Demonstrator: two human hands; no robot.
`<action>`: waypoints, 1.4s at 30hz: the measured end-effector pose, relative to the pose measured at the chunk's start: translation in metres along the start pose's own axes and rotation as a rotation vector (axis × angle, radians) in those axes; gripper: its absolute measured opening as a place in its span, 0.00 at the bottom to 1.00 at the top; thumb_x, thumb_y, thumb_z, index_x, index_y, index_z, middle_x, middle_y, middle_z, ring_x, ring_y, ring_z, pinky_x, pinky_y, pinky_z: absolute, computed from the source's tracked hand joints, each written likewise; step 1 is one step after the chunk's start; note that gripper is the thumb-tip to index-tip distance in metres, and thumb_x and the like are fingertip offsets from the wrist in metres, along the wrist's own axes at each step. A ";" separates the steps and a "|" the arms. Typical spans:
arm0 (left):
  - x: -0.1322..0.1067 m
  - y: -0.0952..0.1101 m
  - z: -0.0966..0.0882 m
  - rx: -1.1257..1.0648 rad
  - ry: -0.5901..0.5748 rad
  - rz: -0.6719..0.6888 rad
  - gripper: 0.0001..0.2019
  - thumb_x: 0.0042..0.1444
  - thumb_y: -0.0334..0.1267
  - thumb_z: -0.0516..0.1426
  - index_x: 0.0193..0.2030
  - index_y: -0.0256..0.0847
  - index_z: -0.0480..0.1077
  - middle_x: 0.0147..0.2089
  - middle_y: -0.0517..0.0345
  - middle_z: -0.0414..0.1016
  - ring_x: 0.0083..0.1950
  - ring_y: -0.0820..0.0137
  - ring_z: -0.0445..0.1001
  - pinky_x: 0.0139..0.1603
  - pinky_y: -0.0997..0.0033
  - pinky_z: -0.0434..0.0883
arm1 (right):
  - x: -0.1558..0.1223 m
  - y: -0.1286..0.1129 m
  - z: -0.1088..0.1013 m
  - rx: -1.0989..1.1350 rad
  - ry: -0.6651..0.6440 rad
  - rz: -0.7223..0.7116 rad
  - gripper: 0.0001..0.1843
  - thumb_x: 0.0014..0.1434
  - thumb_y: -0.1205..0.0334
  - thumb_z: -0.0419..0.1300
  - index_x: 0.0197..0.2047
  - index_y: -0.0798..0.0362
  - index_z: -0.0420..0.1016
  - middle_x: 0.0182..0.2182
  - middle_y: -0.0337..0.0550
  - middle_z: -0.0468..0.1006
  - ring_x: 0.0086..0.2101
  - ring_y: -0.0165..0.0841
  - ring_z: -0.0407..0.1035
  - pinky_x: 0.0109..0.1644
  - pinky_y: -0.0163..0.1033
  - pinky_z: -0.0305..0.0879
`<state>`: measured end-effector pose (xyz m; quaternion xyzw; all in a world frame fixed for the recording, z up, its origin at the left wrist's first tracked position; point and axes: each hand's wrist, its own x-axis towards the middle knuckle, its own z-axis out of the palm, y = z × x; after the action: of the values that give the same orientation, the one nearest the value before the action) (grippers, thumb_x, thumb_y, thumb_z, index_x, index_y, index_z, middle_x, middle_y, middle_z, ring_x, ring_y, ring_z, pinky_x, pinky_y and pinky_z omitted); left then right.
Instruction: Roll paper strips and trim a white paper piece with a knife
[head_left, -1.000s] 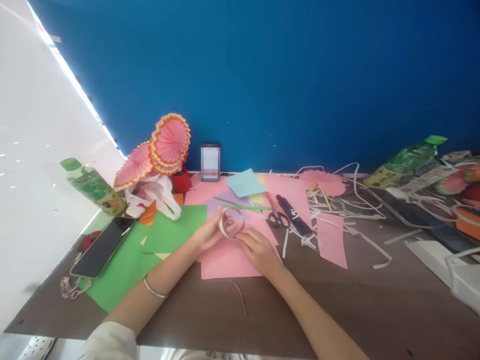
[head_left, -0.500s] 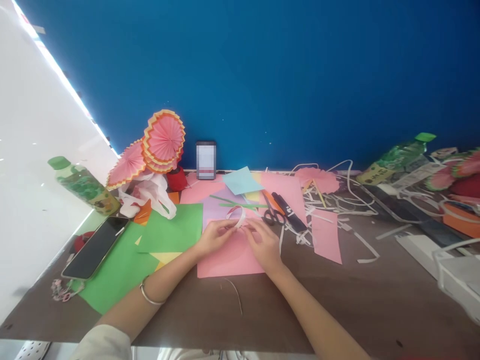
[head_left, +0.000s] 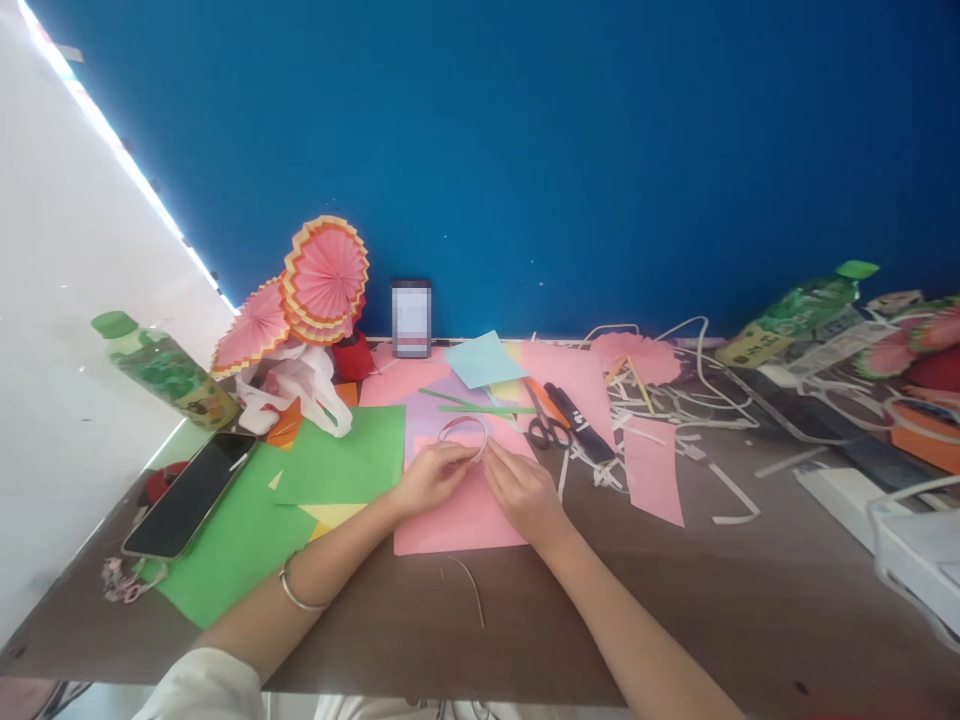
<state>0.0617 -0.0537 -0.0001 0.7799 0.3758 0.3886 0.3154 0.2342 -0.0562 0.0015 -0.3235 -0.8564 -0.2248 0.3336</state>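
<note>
A narrow pale strip [head_left: 463,424], curled into a loop with pinkish parts, rises between my hands over the pink paper [head_left: 465,525]. My left hand [head_left: 435,478] pinches it near the lower right of the loop. Close beside it, my right hand [head_left: 525,490] has thumb and fingers pressed together at the strip's end; the exact grip is hidden. Behind the loop lie thin green strips [head_left: 487,409]. To the right are black-handled scissors [head_left: 550,432] and a dark marker-like stick [head_left: 579,424].
Green paper sheets [head_left: 345,460] and a phone [head_left: 187,497] lie at left, near a bottle [head_left: 161,370] and pleated paper fans [head_left: 326,270]. Another phone [head_left: 412,318] stands against the blue wall. White strip scraps [head_left: 731,490] and a white power strip [head_left: 844,505] are at right.
The loop has widened and tipped to the left. The fingers of my right hand have drawn closer together; my left hand has barely moved.
</note>
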 end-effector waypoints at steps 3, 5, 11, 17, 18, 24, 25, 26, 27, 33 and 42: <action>-0.001 -0.002 0.001 0.036 0.013 0.009 0.13 0.54 0.30 0.49 0.43 0.40 0.71 0.39 0.53 0.76 0.39 0.69 0.72 0.42 0.70 0.67 | 0.000 -0.001 0.002 0.029 0.031 0.035 0.10 0.55 0.75 0.53 0.34 0.59 0.75 0.37 0.54 0.78 0.34 0.36 0.74 0.35 0.37 0.73; -0.001 -0.005 0.002 0.044 0.027 0.006 0.14 0.53 0.29 0.49 0.44 0.40 0.70 0.40 0.53 0.76 0.40 0.69 0.72 0.43 0.70 0.67 | 0.001 -0.002 0.004 0.094 0.088 0.119 0.08 0.54 0.74 0.54 0.35 0.59 0.74 0.36 0.53 0.79 0.34 0.36 0.74 0.37 0.38 0.73; -0.002 -0.012 0.002 0.190 0.040 -0.009 0.11 0.50 0.28 0.51 0.40 0.40 0.68 0.37 0.55 0.75 0.38 0.70 0.72 0.42 0.69 0.67 | 0.001 -0.001 0.004 0.272 0.224 0.281 0.12 0.52 0.75 0.55 0.39 0.54 0.72 0.35 0.46 0.79 0.35 0.33 0.74 0.41 0.37 0.73; 0.000 -0.009 0.000 0.308 0.091 -0.038 0.05 0.50 0.30 0.52 0.35 0.40 0.66 0.32 0.57 0.72 0.35 0.69 0.70 0.47 0.63 0.65 | 0.002 0.002 -0.005 0.248 0.293 0.238 0.17 0.49 0.76 0.57 0.42 0.52 0.71 0.35 0.45 0.79 0.35 0.33 0.74 0.41 0.38 0.74; 0.000 -0.008 0.000 0.308 0.101 -0.044 0.05 0.51 0.31 0.52 0.36 0.40 0.66 0.32 0.57 0.72 0.35 0.70 0.71 0.51 0.60 0.64 | 0.003 0.002 -0.006 0.242 0.298 0.226 0.17 0.49 0.76 0.58 0.42 0.52 0.71 0.35 0.45 0.79 0.35 0.33 0.74 0.41 0.38 0.74; 0.002 -0.006 -0.001 0.223 0.121 -0.081 0.08 0.56 0.37 0.50 0.40 0.41 0.67 0.39 0.57 0.75 0.39 0.69 0.73 0.62 0.51 0.49 | 0.008 -0.001 -0.013 0.244 0.282 0.167 0.19 0.48 0.78 0.58 0.43 0.52 0.70 0.35 0.45 0.79 0.36 0.32 0.74 0.41 0.36 0.74; 0.002 -0.006 -0.002 0.203 0.129 -0.084 0.08 0.56 0.36 0.50 0.40 0.41 0.68 0.38 0.58 0.75 0.39 0.70 0.73 0.63 0.52 0.48 | 0.009 -0.002 -0.014 0.244 0.280 0.163 0.19 0.48 0.78 0.57 0.43 0.52 0.70 0.35 0.45 0.79 0.35 0.32 0.74 0.41 0.36 0.74; 0.002 -0.007 -0.002 0.186 0.143 -0.088 0.08 0.56 0.36 0.50 0.39 0.40 0.68 0.37 0.58 0.76 0.37 0.70 0.73 0.63 0.52 0.48 | 0.009 -0.002 -0.014 0.244 0.280 0.162 0.18 0.48 0.78 0.58 0.43 0.52 0.70 0.34 0.45 0.79 0.35 0.32 0.74 0.41 0.36 0.74; 0.002 -0.007 -0.002 0.169 0.161 -0.095 0.08 0.55 0.35 0.50 0.38 0.40 0.69 0.36 0.58 0.76 0.36 0.71 0.73 0.63 0.53 0.50 | 0.009 -0.002 -0.014 0.245 0.283 0.163 0.18 0.48 0.78 0.58 0.42 0.53 0.70 0.34 0.45 0.79 0.35 0.32 0.74 0.40 0.36 0.74; 0.002 -0.010 -0.002 0.068 0.219 -0.149 0.10 0.53 0.33 0.52 0.40 0.39 0.70 0.37 0.55 0.75 0.39 0.69 0.72 0.47 0.68 0.67 | 0.009 -0.002 -0.016 0.260 0.303 0.180 0.16 0.47 0.78 0.59 0.39 0.53 0.71 0.33 0.45 0.79 0.34 0.32 0.74 0.39 0.35 0.74; 0.001 -0.008 -0.002 -0.009 0.220 -0.179 0.09 0.53 0.36 0.53 0.40 0.39 0.71 0.37 0.55 0.76 0.38 0.69 0.73 0.45 0.68 0.68 | 0.008 -0.003 -0.018 0.282 0.279 0.210 0.15 0.49 0.76 0.57 0.39 0.52 0.72 0.33 0.44 0.79 0.34 0.33 0.75 0.39 0.37 0.74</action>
<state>0.0575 -0.0483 -0.0053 0.6947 0.4744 0.4436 0.3091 0.2352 -0.0662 0.0190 -0.3268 -0.7867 -0.1094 0.5123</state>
